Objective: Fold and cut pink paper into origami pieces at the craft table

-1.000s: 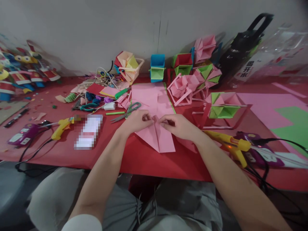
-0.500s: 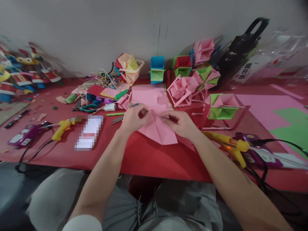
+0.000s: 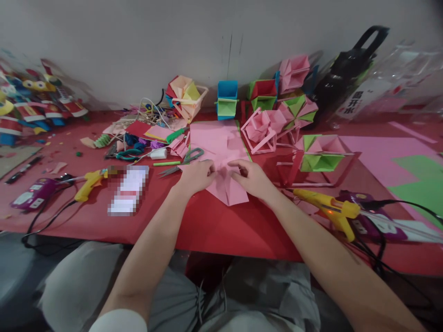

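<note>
A folded pink paper sheet [image 3: 228, 190] lies on the red table [image 3: 214, 226] in front of me, one corner pointing toward me. My left hand [image 3: 195, 176] presses on its left upper edge with fingers curled and pinching the fold. Beside it my right hand [image 3: 252, 177] pinches the paper's right upper part, the fingertips of the two hands almost meeting over the middle crease. More flat pink sheets [image 3: 218, 138] lie just beyond the hands.
Scissors [image 3: 182, 161] and a green pen [image 3: 166, 163] lie left of my hands. Yellow glue guns sit at the left [image 3: 88, 182] and right [image 3: 332, 210], with cables. Folded paper baskets [image 3: 263, 124] crowd the back; a black jug [image 3: 346, 74] stands far right.
The paper was lifted and turned half a second ago; now it lies flatter and more compact, with both hands pressing its top folds closer together.
</note>
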Motion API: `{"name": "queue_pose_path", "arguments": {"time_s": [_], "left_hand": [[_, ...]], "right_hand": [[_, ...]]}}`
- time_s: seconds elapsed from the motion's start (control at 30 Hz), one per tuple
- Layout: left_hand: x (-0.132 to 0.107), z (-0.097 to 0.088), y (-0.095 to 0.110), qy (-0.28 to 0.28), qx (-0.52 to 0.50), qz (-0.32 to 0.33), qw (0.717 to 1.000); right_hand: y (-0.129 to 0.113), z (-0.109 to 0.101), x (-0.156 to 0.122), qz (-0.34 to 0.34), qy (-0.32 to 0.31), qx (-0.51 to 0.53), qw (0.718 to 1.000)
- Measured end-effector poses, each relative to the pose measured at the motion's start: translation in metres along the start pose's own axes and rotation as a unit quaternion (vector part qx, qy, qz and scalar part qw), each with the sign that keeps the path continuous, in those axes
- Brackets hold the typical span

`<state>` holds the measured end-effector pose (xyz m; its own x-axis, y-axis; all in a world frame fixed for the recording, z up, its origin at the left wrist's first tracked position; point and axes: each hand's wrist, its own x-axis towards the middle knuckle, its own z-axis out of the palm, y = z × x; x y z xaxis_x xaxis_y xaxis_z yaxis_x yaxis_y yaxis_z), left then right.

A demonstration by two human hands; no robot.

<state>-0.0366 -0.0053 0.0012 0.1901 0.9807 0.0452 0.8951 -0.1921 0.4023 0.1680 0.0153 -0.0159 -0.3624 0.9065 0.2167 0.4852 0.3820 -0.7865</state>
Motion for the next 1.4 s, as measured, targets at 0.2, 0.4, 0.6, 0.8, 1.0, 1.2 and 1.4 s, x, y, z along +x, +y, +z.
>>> {"name": "queue_pose_path", "arguments": {"time_s": [0.2,0.4,0.6,0.8,1.0,1.2,1.4], "left_hand": [[0.002,0.008,0.0,0.014,0.035,-0.013,0.999],[0.004,0.014,0.001,-0.006,0.044,-0.012,0.999],[0.005,0.019,-0.001,-0.017,0.068,-0.037,0.997],[0.005,0.02,-0.001,-0.017,0.074,-0.036,0.996],[0.004,0.019,-0.001,-0.01,0.086,-0.028,0.996],[0.004,0.013,0.003,-0.025,0.087,-0.019,0.996],[0.005,0.017,0.009,-0.011,0.127,-0.043,0.991]], "right_hand": [[0.001,-0.002,-0.001,0.01,-0.019,-0.045,0.999],[0.0,-0.003,-0.002,0.055,-0.056,-0.126,0.989],[-0.001,-0.004,-0.001,0.07,-0.078,-0.153,0.983],[-0.002,-0.004,-0.001,0.075,-0.091,-0.158,0.98],[-0.002,-0.006,-0.003,0.074,-0.09,-0.159,0.98],[0.005,-0.004,0.0,0.052,-0.005,-0.058,0.997],[0.008,-0.001,0.002,0.078,-0.015,-0.086,0.993]]}}
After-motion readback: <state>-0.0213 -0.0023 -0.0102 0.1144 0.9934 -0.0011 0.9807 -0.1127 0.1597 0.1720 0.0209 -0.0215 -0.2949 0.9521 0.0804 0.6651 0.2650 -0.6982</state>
